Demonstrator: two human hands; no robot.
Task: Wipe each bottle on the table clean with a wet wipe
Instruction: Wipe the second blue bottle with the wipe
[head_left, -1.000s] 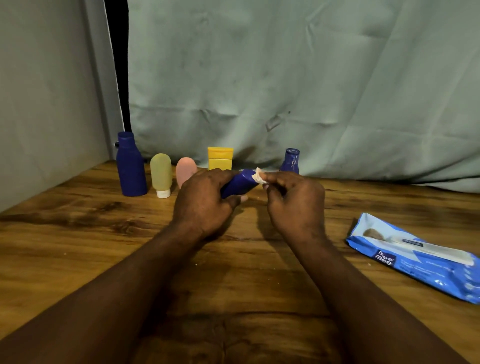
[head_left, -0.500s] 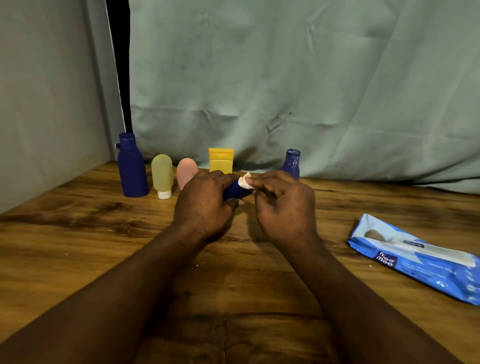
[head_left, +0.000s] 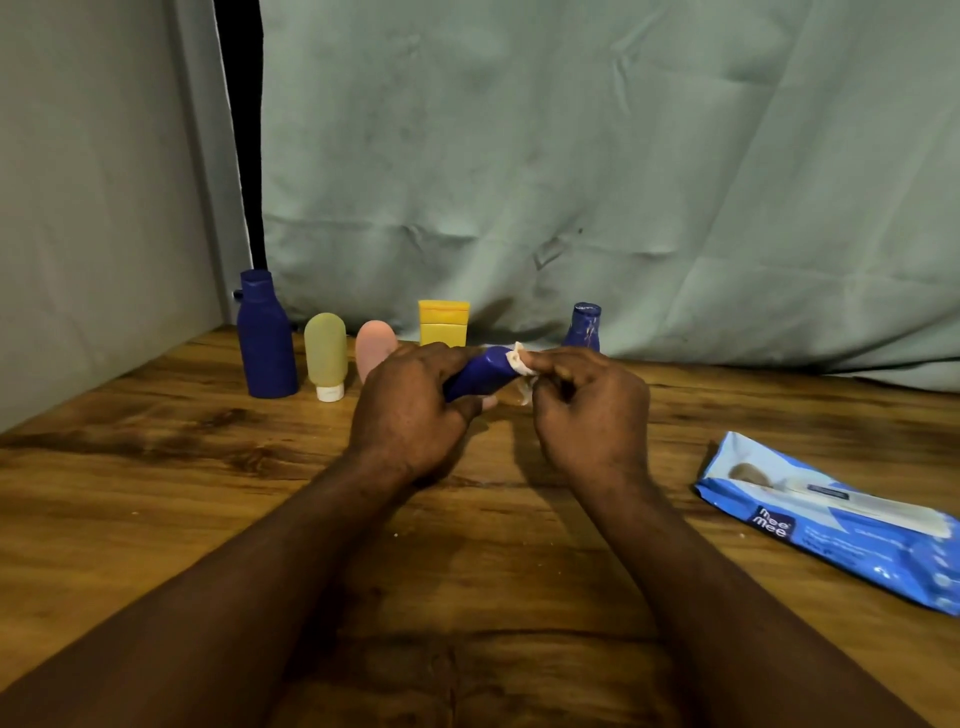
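The held bottle (head_left: 480, 371) is gripped in the left hand (head_left: 410, 410), raised off the table (head_left: 156, 467) and laid nearly level, its free end turned to the right. This pose seems chosen so that the end can be reached by the wipe (head_left: 519, 361). The left fingers are curled round the bottle's lower half, which is hidden by them; only the upper half is seen, between the two hands.

The wipe is bunched small and pinched between the thumb and fingertips of the right hand (head_left: 587, 410). It is pressed against the exposed end, and a loose tail hangs below. The other right fingers are curled toward the palm. The bottle thus lies inside the left fist and is met by the right fingertips through the wipe.

Five more are stood in a row at the back by the curtain (head_left: 623, 182) — tall blue bottle (head_left: 266, 338), green bottle (head_left: 325, 353), pink bottle (head_left: 371, 345), yellow bottle (head_left: 443, 322) and small blue bottle (head_left: 584, 325) — presumably set upright there so each can be taken in turn. Which of them have been wiped cannot be told. The pack (head_left: 831, 525) is laid flat at the right, well apart from the hands, where a fresh wipe could be drawn.
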